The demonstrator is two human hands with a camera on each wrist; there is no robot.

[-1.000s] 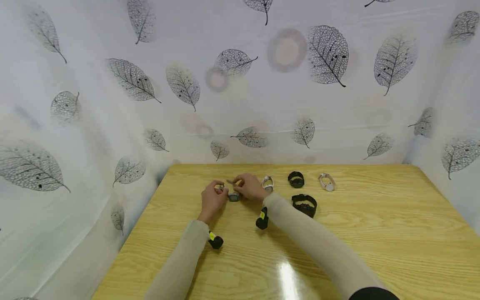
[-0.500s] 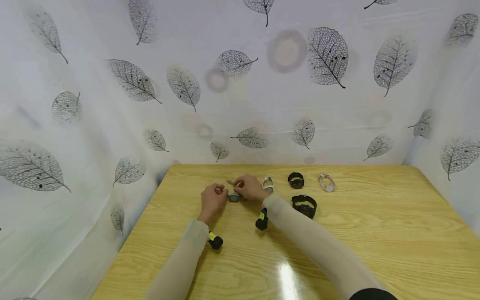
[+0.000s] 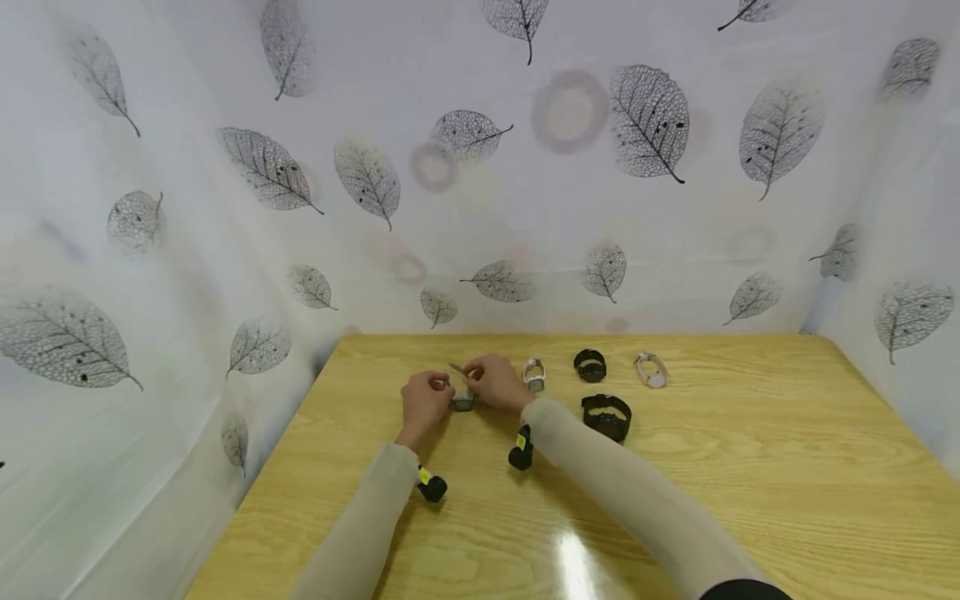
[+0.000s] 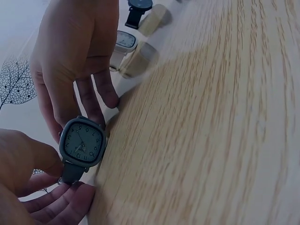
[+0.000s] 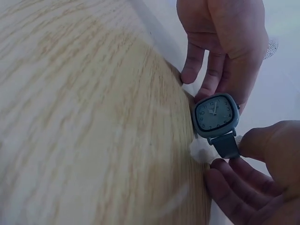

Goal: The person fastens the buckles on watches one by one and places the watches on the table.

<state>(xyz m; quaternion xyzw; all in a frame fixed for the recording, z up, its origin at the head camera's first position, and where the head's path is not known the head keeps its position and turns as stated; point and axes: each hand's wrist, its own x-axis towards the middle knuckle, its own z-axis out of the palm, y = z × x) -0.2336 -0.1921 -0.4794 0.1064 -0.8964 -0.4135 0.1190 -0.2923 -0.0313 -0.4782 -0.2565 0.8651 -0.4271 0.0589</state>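
A grey-blue wristwatch (image 4: 83,143) with a rounded square dial stands on the table between both hands, its strap looped up behind the dial. My left hand (image 3: 425,407) pinches the strap on the dial's twelve side between thumb and fingers. From the other side, my right hand (image 3: 498,383) pinches the opposite strap half, whose free end (image 3: 456,368) sticks out leftward past the fingertips. In the right wrist view the watch (image 5: 215,115) faces the camera, with the left hand (image 5: 225,42) beyond it. The fingers largely hide the buckle.
Right of the hands stand a white watch (image 3: 534,377), a black watch (image 3: 591,367) and a pale pink watch (image 3: 652,372). A larger black watch (image 3: 607,418) is nearer on the wooden table (image 3: 750,467). A leaf-patterned curtain (image 3: 570,200) hangs behind.
The right hand has edged slightly left with the strap's free end, closer to the left hand. The left hand has barely moved. The head view has tilted up a little.
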